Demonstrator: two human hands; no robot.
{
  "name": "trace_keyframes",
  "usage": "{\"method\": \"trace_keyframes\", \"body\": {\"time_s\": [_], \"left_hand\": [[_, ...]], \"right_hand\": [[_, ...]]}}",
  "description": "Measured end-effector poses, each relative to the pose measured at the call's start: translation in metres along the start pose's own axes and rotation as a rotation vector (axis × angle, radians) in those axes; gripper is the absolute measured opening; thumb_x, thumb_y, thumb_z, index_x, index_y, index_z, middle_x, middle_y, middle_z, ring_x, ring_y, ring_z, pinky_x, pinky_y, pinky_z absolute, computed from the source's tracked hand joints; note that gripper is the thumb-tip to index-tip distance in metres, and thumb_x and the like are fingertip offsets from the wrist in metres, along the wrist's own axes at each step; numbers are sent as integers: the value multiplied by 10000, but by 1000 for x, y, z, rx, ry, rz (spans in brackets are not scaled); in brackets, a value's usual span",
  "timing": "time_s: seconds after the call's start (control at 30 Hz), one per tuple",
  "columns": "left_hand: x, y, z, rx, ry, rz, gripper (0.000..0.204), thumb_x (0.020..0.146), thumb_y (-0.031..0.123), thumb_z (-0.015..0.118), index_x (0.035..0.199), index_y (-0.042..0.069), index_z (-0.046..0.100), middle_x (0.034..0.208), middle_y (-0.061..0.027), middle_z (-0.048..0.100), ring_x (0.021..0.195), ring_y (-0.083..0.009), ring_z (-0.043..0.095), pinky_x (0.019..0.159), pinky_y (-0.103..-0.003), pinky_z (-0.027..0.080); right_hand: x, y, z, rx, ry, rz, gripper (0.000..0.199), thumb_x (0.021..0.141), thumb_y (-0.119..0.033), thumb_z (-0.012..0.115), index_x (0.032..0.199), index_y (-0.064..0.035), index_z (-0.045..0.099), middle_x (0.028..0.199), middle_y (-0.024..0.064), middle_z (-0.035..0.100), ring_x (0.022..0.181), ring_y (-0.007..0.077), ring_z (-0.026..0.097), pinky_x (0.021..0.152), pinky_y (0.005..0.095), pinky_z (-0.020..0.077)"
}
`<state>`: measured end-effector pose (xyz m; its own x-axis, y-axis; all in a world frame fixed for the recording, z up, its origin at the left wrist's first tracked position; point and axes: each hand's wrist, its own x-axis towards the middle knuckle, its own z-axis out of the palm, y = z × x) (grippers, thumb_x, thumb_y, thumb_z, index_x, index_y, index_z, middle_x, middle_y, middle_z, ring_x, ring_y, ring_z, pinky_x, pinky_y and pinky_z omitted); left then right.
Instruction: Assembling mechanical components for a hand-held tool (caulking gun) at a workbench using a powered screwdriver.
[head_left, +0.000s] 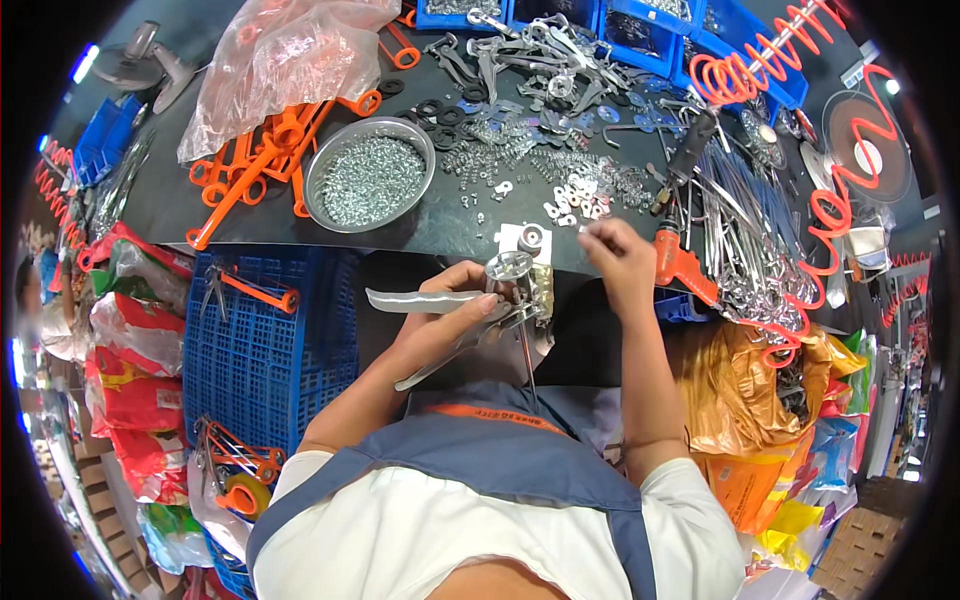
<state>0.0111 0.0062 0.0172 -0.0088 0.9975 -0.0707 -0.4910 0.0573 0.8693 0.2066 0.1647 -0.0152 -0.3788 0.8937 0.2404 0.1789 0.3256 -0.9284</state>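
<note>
My left hand (455,305) is wrapped round a grey metal handle assembly (425,300) that looks like part of a caulking gun. It has two curved levers, a round disc (509,265) and a thin rod (527,360) pointing down toward my apron. The disc end is held at the table's front edge, beside a small metal fixture (531,238). To the right of the fixture, my right hand (618,258) is raised with thumb and fingers pinched together. Whatever is between those fingertips is too small to make out. Small pale metal pieces (577,200) lie just beyond them.
A steel bowl of small fasteners (370,175) stands left of centre, next to orange ringed parts (268,150). Springs, washers and levers (560,60) cover the far table. At right are an orange-handled power driver (683,265), metal rods (745,210) and a coiled red hose (830,210).
</note>
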Motion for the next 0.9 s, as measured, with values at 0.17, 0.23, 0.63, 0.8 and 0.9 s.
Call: {"method": "trace_keyframes", "body": {"time_s": [0.17, 0.23, 0.63, 0.8, 0.9], "left_hand": [[-6, -6, 7, 98, 50, 47, 295, 859, 193, 625, 1057, -14, 555, 961, -77, 590, 878, -108, 555, 722, -257, 462], [-7, -5, 8, 95, 79, 55, 289, 857, 183, 624, 1060, -15, 566, 970, -81, 587, 881, -111, 552, 725, -256, 459], [-5, 3, -2, 481, -109, 302, 130, 814, 110, 599, 840, -14, 631, 915, -109, 576, 829, -169, 552, 720, -295, 435], [-26, -53, -19, 605, -195, 246, 159, 809, 150, 624, 840, -6, 632, 899, -111, 577, 838, -203, 571, 767, -327, 444], [-27, -56, -22, 519, -129, 254, 184, 844, 161, 605, 880, -15, 645, 921, -115, 588, 868, -206, 578, 798, -319, 446]], "right_hand": [[-26, -53, 20, -379, -211, -887, 234, 577, -21, 697, 804, -55, 650, 733, 15, 531, 624, 184, 526, 493, 290, 445], [-21, -54, 15, -345, -323, -905, 236, 571, -21, 693, 800, -54, 646, 743, 12, 538, 627, 182, 531, 493, 289, 450], [-44, -42, 37, 591, -576, 201, 300, 745, -33, 696, 1034, 7, 627, 973, 35, 587, 920, 121, 545, 837, 279, 432], [-78, -7, 31, 501, -755, 486, 246, 750, -49, 711, 987, -22, 648, 927, 10, 606, 934, 85, 542, 829, 263, 435], [-39, -22, 13, 464, -749, 370, 230, 765, -41, 684, 977, 23, 622, 853, 40, 619, 777, 121, 592, 708, 249, 480]]}}
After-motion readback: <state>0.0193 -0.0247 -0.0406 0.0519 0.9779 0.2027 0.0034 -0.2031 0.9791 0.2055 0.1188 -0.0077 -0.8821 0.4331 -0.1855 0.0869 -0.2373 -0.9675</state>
